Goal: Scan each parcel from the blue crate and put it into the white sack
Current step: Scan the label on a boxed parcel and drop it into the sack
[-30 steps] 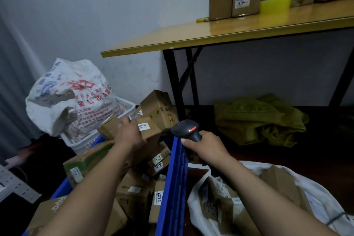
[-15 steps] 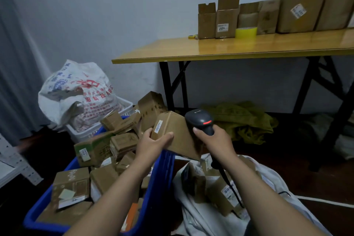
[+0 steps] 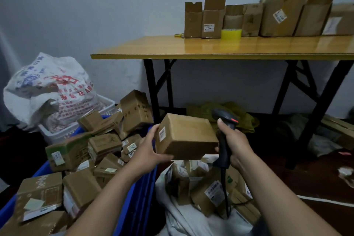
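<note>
We are at the scanning step. Our left grip (image 3: 151,151) holds one parcel (image 3: 186,136) in the middle of the frame, thumb up its near left end and fingers curled under its base. The parcel is a plain brown box. It is lifted clear of the blue crate (image 3: 145,203) at lower left and hangs just above the open mouth of the white sack (image 3: 182,222) at lower centre.

Its white label (image 3: 162,134) sits on the small end that faces left, just beside our thumb. Our right grip (image 3: 232,144) is wrapped round the handle of the black scanner (image 3: 225,119), immediately right of the parcel. The scanner's head rises past the box's far right corner and its cord drops into the sack.

Label and scanner head are at opposite ends of the box, so we judge the code is not yet in front of the reader. The next move calls for turning the parcel with the left wrist, or swinging the scanner round, until the label faces the scanner's window. Then we need a steady hold for the read.

After that the drop is short, since the sack lies directly below. The crate is heaped with boxes and the sack already holds several, so we reckon plenty of the job remains.
</note>
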